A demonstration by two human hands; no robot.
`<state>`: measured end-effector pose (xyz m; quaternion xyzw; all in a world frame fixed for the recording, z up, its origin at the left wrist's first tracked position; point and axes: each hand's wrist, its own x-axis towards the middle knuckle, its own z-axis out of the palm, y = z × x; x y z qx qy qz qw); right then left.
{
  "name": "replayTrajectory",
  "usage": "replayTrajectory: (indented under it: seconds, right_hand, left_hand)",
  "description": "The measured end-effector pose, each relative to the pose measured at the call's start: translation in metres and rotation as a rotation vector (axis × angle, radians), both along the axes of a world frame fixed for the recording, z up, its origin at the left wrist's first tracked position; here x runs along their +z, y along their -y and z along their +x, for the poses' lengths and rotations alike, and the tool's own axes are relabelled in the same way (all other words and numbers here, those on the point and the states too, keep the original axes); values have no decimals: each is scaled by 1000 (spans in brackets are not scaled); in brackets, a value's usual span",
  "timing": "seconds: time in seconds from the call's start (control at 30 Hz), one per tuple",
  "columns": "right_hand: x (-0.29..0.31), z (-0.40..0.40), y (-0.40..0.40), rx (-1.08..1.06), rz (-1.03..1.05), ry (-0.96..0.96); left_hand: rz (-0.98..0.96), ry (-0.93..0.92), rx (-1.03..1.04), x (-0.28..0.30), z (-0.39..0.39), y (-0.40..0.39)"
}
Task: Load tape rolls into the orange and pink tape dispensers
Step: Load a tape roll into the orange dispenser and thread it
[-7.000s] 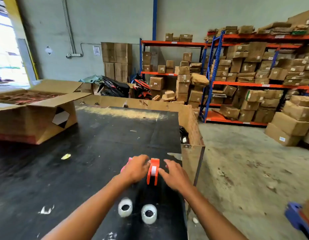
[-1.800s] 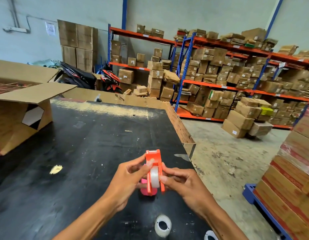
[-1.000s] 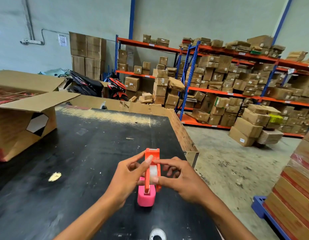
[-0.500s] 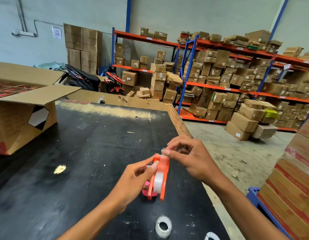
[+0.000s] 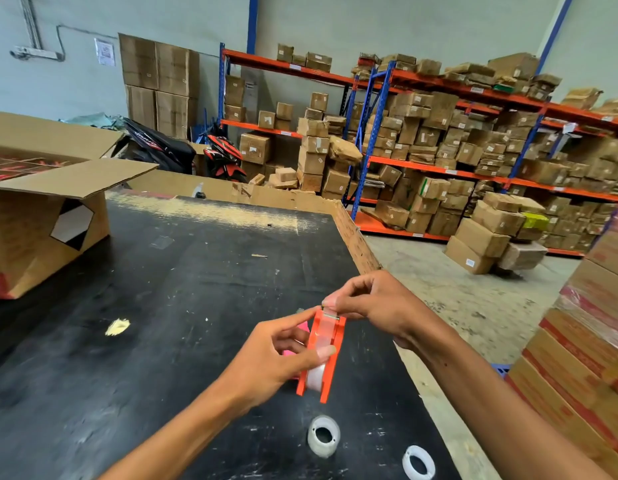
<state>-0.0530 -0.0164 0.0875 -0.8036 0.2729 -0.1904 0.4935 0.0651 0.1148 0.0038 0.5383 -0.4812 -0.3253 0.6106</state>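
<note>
Step in hand: threading the tape end over the cutter of the orange dispenser [image 5: 320, 355], judged from the strip drawn along its top edge.
Orange dispenser: held up off the black table [image 5: 162, 306], tilted, cutter end away from the body; a clear roll [image 5: 316, 375] seated between its side plates.
Left hand [image 5: 276, 362]: wrapped around the dispenser's left side, thumb pressed on the tape strip near the middle, fingers closed on the frame.
Right hand [image 5: 380, 306]: thumb and forefinger pinching the free tape end at the cutter, other fingers curled loosely.
Pink dispenser [image 5: 293, 344]: mostly hidden behind the left hand, only slivers showing; impossible to tell whether resting on the table or loaded.
Spare rolls: one clear roll [image 5: 323, 436] lying on the table just below the dispenser, a second [image 5: 418, 462] near the table's right edge.
Doing it well: keep the strip centred between the side plates, pull straight toward the cutter, hold light tension with the left thumb so the roll does not spin free, then press the end down onto the teeth.
Risk: tape folding onto itself or sticking to fingertips; fingers close to the serrated edge.
Progress: orange one nearly loaded; pink one apparently left to do.
</note>
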Motion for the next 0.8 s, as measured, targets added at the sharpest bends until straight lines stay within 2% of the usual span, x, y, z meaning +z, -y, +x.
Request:
replayTrajectory:
  seconds: [0.13,0.27,0.53,0.8]
  right_hand:
    - [-1,0,6,10,15,-53]
    - [-13,4,17,-55,31,-63]
    - [-49,-12,50,-308,192,66]
    - [-99,-15,76,-274,266,5]
  left_hand:
    - [-11,20,22,-5,-3,6]
    - [29,-121,6,-7,-9,16]
    - [296,-322,192,-8,-20,65]
    - [442,-228,278,-27,-36,125]
